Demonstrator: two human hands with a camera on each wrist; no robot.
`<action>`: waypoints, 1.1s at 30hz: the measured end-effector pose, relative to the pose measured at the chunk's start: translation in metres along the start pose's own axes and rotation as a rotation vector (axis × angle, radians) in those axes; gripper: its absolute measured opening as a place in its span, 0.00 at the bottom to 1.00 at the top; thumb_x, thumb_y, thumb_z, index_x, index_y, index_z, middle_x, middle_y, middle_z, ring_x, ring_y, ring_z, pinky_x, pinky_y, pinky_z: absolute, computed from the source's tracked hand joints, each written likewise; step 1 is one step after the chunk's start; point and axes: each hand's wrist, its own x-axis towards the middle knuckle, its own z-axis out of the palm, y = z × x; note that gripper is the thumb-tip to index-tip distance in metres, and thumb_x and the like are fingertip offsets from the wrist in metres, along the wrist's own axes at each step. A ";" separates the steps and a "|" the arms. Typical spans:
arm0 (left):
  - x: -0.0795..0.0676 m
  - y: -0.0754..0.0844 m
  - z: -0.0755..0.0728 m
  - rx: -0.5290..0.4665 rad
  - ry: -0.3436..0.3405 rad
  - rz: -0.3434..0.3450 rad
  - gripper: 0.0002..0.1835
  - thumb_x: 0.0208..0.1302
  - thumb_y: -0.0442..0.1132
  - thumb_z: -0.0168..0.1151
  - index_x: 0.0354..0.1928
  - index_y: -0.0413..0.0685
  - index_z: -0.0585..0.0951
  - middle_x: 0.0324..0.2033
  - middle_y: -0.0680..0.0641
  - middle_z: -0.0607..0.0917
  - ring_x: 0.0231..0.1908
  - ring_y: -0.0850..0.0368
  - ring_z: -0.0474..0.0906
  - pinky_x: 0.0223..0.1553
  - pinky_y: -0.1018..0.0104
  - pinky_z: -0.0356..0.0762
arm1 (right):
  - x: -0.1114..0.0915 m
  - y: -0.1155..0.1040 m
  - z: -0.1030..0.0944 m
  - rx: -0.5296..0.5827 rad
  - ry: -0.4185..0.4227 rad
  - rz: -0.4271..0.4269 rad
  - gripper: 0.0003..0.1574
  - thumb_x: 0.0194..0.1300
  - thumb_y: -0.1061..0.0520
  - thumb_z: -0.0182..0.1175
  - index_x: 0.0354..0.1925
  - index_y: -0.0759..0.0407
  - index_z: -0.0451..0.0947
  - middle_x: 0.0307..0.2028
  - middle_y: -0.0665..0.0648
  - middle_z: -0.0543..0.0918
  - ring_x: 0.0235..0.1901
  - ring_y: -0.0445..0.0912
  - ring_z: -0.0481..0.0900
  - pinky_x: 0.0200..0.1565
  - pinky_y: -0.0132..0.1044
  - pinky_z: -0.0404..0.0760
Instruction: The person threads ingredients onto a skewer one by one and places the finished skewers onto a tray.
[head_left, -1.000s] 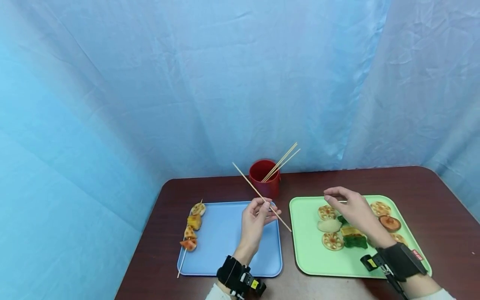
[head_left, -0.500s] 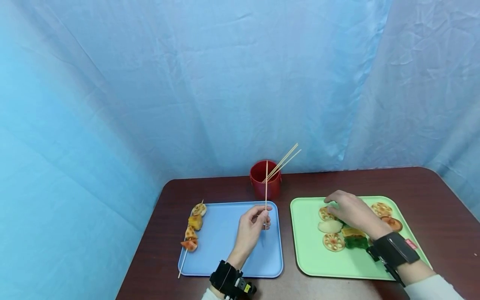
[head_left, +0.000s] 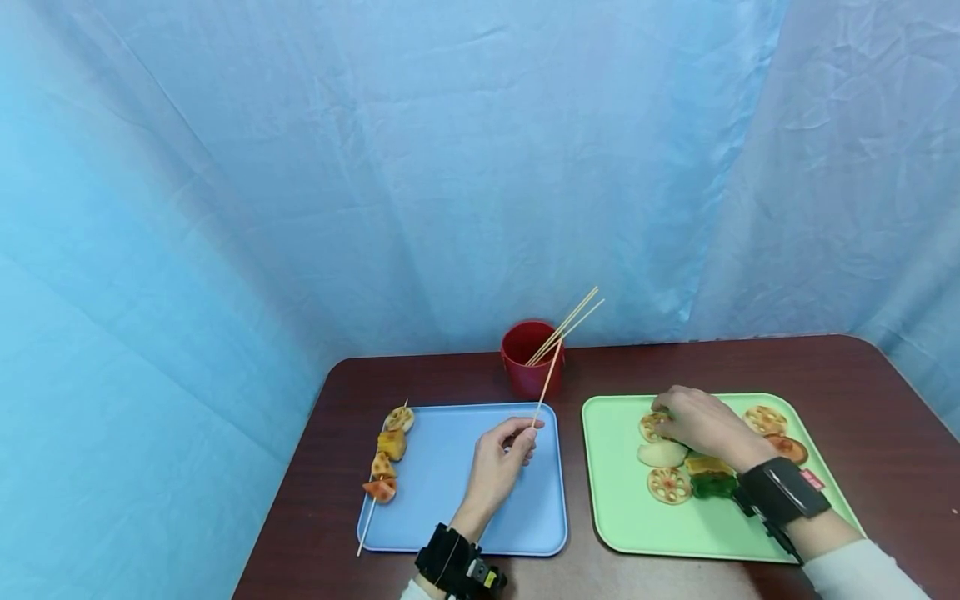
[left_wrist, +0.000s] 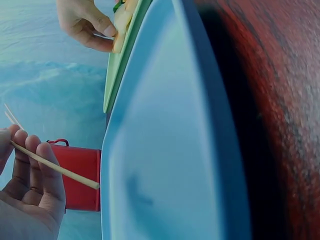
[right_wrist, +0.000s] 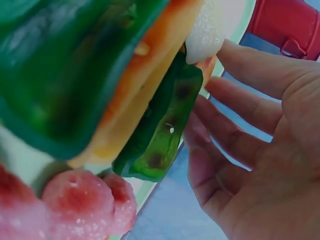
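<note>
My left hand (head_left: 495, 462) holds a bamboo skewer (head_left: 550, 379) between thumb and fingers above the blue tray (head_left: 450, 521). The skewer's blunt lower end shows in the left wrist view. Over the upper left of the green tray (head_left: 645, 533), my right hand (head_left: 705, 427) has its thumb and fingertips at the edges of a lotus root slice (head_left: 649, 429), pinching it. Beside that slice lie a pale oval piece (head_left: 663, 454), another lotus root slice (head_left: 669, 486), a yellow piece (head_left: 705, 465) and green pepper pieces (head_left: 712, 485). The right hand partly hides these foods.
A red bucket (head_left: 525, 379) with several bamboo skewers (head_left: 577, 312) stands behind the trays. A loaded skewer (head_left: 390, 444) lies along the blue tray's left edge. More lotus root (head_left: 765, 420) and a brown mushroom-like piece (head_left: 786, 448) lie at the green tray's right. Pink pieces (right_wrist: 77, 205) show close up.
The left hand has turned the skewer from a leftward slant to pointing up and slightly right. The right hand has lowered from above the green tray onto the lotus root slice.
</note>
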 end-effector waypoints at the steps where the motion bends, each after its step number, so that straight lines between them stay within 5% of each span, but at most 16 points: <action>1: 0.000 0.000 -0.001 0.008 -0.001 0.007 0.11 0.76 0.41 0.61 0.51 0.46 0.88 0.33 0.36 0.84 0.30 0.62 0.76 0.32 0.71 0.78 | 0.000 0.000 0.000 -0.005 -0.001 0.001 0.18 0.66 0.59 0.70 0.51 0.66 0.84 0.45 0.62 0.84 0.42 0.54 0.82 0.38 0.47 0.80; 16: 0.000 -0.005 -0.003 0.090 0.006 0.003 0.11 0.76 0.43 0.61 0.50 0.50 0.89 0.32 0.43 0.85 0.30 0.64 0.77 0.31 0.72 0.78 | 0.008 0.004 -0.003 0.028 -0.053 0.010 0.14 0.63 0.58 0.73 0.44 0.65 0.84 0.37 0.56 0.83 0.34 0.47 0.76 0.34 0.42 0.75; 24: -0.001 -0.007 -0.005 0.105 -0.001 0.003 0.11 0.77 0.43 0.61 0.50 0.51 0.89 0.33 0.39 0.85 0.30 0.64 0.76 0.31 0.71 0.77 | 0.006 0.002 -0.005 0.231 -0.082 0.081 0.13 0.67 0.57 0.70 0.42 0.59 0.75 0.32 0.52 0.77 0.28 0.46 0.70 0.31 0.42 0.69; 33: -0.004 -0.011 -0.006 0.198 0.022 0.046 0.10 0.76 0.43 0.62 0.50 0.53 0.90 0.39 0.47 0.89 0.34 0.64 0.78 0.34 0.70 0.76 | -0.005 -0.001 -0.003 0.378 0.000 0.106 0.13 0.73 0.54 0.65 0.48 0.60 0.76 0.37 0.52 0.84 0.35 0.46 0.81 0.35 0.42 0.76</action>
